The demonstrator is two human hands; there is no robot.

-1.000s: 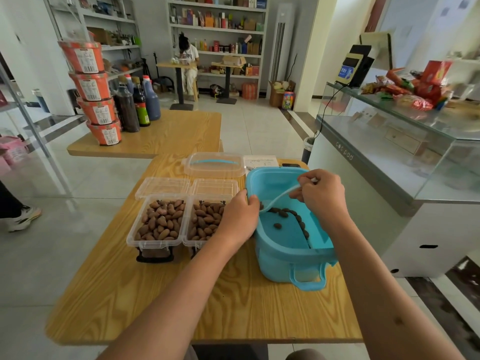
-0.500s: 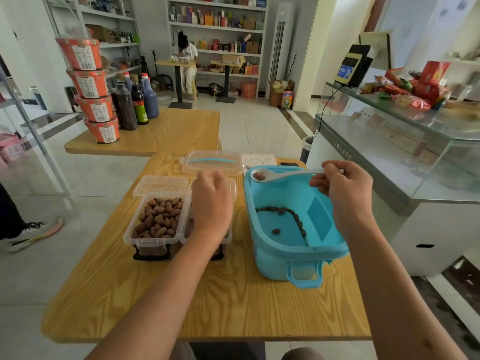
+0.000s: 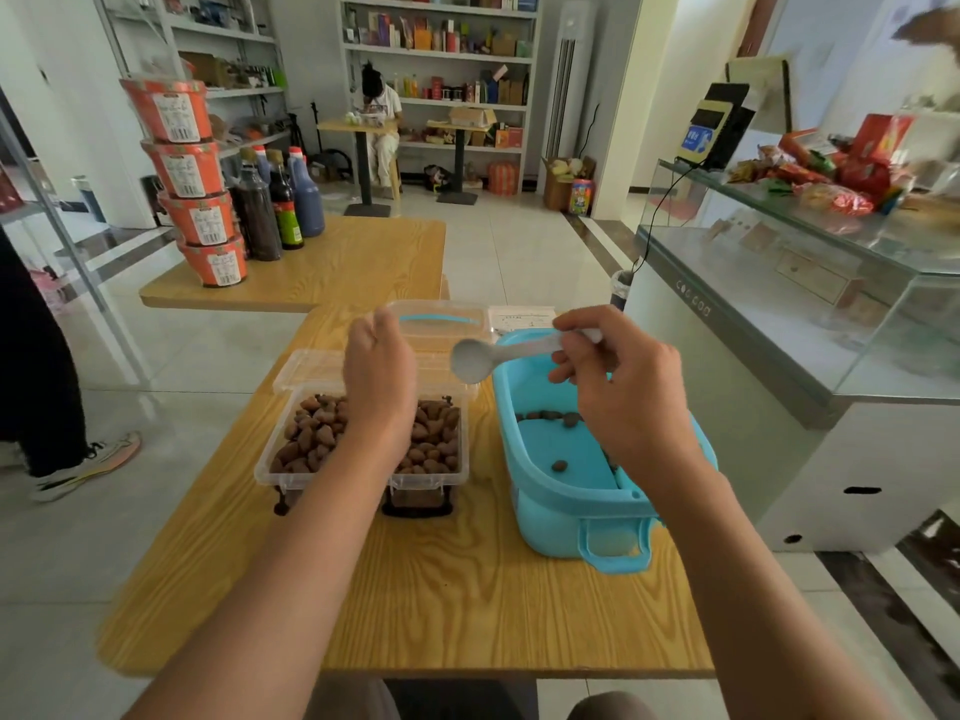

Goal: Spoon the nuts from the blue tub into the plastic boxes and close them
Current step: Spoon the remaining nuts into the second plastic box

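Observation:
Two clear plastic boxes stand side by side on the wooden table [image 3: 467, 589], both full of brown nuts: the left box [image 3: 306, 444] and the right box [image 3: 436, 449]. Their hinged lids [image 3: 304, 368] lie open behind them. My left hand [image 3: 379, 376] hovers over the gap between the boxes, back towards me, fingers hidden. My right hand [image 3: 618, 397] holds a white spoon [image 3: 472, 360] by its handle; the bowl is empty and hangs above the right box's far edge. The blue tub [image 3: 566, 504] to the right holds only a few nuts [image 3: 559, 465].
A third clear box with a blue handle [image 3: 439, 319] and a paper sheet [image 3: 519, 319] lie at the table's far end. Behind stands another table [image 3: 363, 267] with stacked orange tubs [image 3: 192, 184] and bottles [image 3: 270, 205]. A glass counter [image 3: 779, 314] is right; a person's shoe [image 3: 83, 462] left.
My left hand left the tub's rim and rose over the boxes. My right hand lifted the spoon out of the tub and carried it left; the nut it held is gone from the bowl.

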